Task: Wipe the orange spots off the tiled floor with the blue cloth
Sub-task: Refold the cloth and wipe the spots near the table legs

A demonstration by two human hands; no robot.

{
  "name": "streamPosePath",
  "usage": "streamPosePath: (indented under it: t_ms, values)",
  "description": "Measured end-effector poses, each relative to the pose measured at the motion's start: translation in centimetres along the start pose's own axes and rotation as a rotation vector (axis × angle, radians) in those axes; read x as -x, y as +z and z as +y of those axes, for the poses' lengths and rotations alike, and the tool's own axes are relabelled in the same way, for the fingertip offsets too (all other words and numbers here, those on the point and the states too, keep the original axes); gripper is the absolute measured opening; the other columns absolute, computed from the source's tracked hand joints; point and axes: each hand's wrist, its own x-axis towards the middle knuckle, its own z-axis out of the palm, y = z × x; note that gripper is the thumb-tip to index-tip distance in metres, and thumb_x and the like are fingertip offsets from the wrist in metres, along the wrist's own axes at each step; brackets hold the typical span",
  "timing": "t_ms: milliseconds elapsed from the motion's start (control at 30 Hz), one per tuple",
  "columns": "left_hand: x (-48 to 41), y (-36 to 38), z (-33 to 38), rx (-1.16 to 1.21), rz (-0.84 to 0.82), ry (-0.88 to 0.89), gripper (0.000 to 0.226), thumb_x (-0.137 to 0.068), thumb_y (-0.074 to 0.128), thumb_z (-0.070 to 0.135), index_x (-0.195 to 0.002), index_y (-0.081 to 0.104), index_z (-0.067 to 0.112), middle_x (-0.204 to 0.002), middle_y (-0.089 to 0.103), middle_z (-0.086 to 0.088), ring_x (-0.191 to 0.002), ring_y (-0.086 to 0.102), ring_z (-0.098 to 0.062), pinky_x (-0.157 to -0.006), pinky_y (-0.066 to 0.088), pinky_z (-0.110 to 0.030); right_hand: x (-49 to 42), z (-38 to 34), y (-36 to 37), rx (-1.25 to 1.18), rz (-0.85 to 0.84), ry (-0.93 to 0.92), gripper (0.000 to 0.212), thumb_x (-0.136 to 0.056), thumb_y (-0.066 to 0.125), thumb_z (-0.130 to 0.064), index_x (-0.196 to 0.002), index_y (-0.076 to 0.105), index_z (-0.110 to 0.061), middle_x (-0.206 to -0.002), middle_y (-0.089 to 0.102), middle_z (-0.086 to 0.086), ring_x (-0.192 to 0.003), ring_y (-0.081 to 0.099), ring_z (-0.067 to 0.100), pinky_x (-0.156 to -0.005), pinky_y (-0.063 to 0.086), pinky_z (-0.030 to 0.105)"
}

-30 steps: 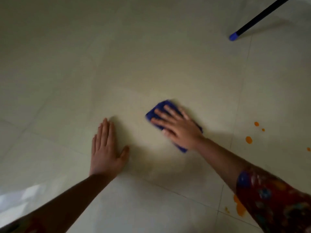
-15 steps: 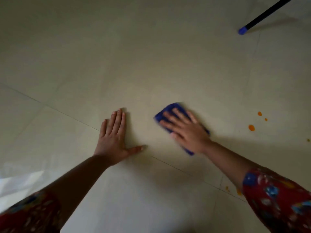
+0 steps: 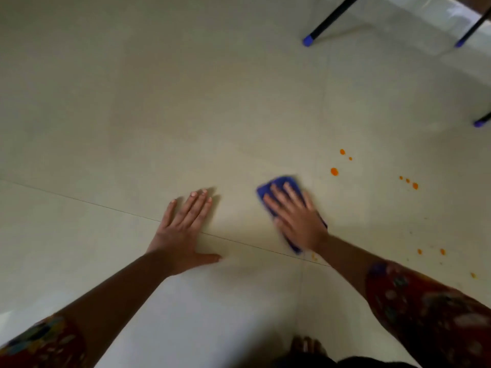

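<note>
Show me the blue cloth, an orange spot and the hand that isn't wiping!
blue cloth (image 3: 279, 180), head view, bare top edge
orange spot (image 3: 334, 171), head view, its middle
left hand (image 3: 183, 229), head view, its back

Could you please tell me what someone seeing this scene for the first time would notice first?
The eye goes first to the right hand, pressed flat on the blue cloth in the middle of the pale tiled floor. The left hand is spread flat on the tile beside it. Bright orange spots dot the floor to the right of the cloth, and dark furniture legs with blue caps stand at the top right.
</note>
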Motion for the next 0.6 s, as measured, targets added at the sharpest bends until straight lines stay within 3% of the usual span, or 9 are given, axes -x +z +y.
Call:
streamPosePath:
  t_ms: [67,100,167,233,300,367,500,600]
  values:
    - [0.1,-0.2,0.2,0.004,0.011,-0.006,0.119,-0.065,0.038,0.089,-0.155,0.013,0.016,-0.163,0.008,-0.006,-0.150,0.008,-0.021,-0.118,0.004,-0.047,-2.8,0.2,-1.1,-0.130,0.024,0.392,0.059,-0.097,0.025,-0.046,-0.153,0.013,-0.034,-0.159,0.027,0.002,-0.145,0.027,0.030,-0.106,0.033,0.061]
    - [0.1,-0.3,0.5,0.006,0.014,0.000,0.117,-0.065,0.038,0.088,-0.154,0.014,0.017,-0.163,0.008,-0.006,-0.149,0.008,-0.022,-0.118,0.005,-0.047,-3.4,-1.2,-1.1,-0.154,0.044,0.444,0.061,-0.095,0.028,-0.045,-0.153,0.021,-0.029,-0.158,0.029,0.004,-0.144,0.030,0.033,-0.106,0.033,0.062]
    - [0.2,-0.3,1.5,0.001,-0.004,0.042,0.115,-0.066,0.037,0.088,-0.154,0.015,0.018,-0.163,0.010,-0.005,-0.149,0.008,-0.021,-0.118,0.007,-0.046,-1.1,-5.7,-0.5,-0.098,0.051,0.280,0.062,-0.094,0.031,-0.042,-0.153,0.023,-0.025,-0.160,0.024,0.005,-0.145,0.025,0.035,-0.108,0.030,0.061]
    - [0.5,0.0,3.1,-0.019,-0.012,0.118,0.113,-0.068,0.036,0.087,-0.154,0.018,0.017,-0.162,0.012,-0.005,-0.149,0.010,-0.021,-0.117,0.011,-0.046,5.4,-9.3,0.0,-0.069,0.000,-0.017,0.062,-0.098,0.032,-0.042,-0.155,0.011,-0.029,-0.163,0.011,0.002,-0.149,0.010,0.033,-0.116,0.015,0.059]
    - [0.7,0.3,4.3,-0.055,-0.052,0.201,0.111,-0.069,0.037,0.086,-0.154,0.018,0.017,-0.162,0.014,-0.006,-0.148,0.013,-0.021,-0.116,0.015,-0.046,10.7,-8.5,0.1,-0.072,-0.064,-0.193,0.063,-0.100,0.032,-0.044,-0.155,0.004,-0.031,-0.163,0.008,0.000,-0.150,0.005,0.032,-0.117,0.005,0.055]
    - [1.0,0.8,4.6,-0.078,-0.084,0.260,0.110,-0.070,0.037,0.086,-0.155,0.014,0.020,-0.163,0.009,-0.005,-0.149,0.010,-0.020,-0.116,0.015,-0.046,13.1,-4.7,0.8,-0.018,-0.088,-0.211,0.061,-0.100,0.026,-0.045,-0.155,0.002,-0.031,-0.162,0.011,-0.001,-0.149,0.007,0.031,-0.114,0.010,0.055]
    - [1.1,0.7,4.3,-0.111,-0.121,0.269,0.108,-0.072,0.032,0.088,-0.155,0.007,0.025,-0.163,0.000,-0.002,-0.150,0.003,-0.019,-0.116,0.008,-0.045,11.0,2.6,0.1,-0.113,-0.136,0.220,0.056,-0.101,0.003,-0.052,-0.153,-0.009,-0.035,-0.161,0.004,-0.001,-0.149,0.002,0.028,-0.111,0.020,0.057]
    - [0.9,0.5,5.2,-0.124,-0.153,0.256,0.107,-0.072,0.025,0.090,-0.155,0.007,0.024,-0.163,0.000,-0.003,-0.149,-0.004,-0.018,-0.117,-0.001,-0.043,9.3,1.7,-0.2,-0.189,-0.180,0.335,0.062,-0.095,0.004,-0.054,-0.151,-0.009,-0.030,-0.159,-0.012,-0.003,-0.149,-0.007,0.030,-0.114,0.013,0.062]
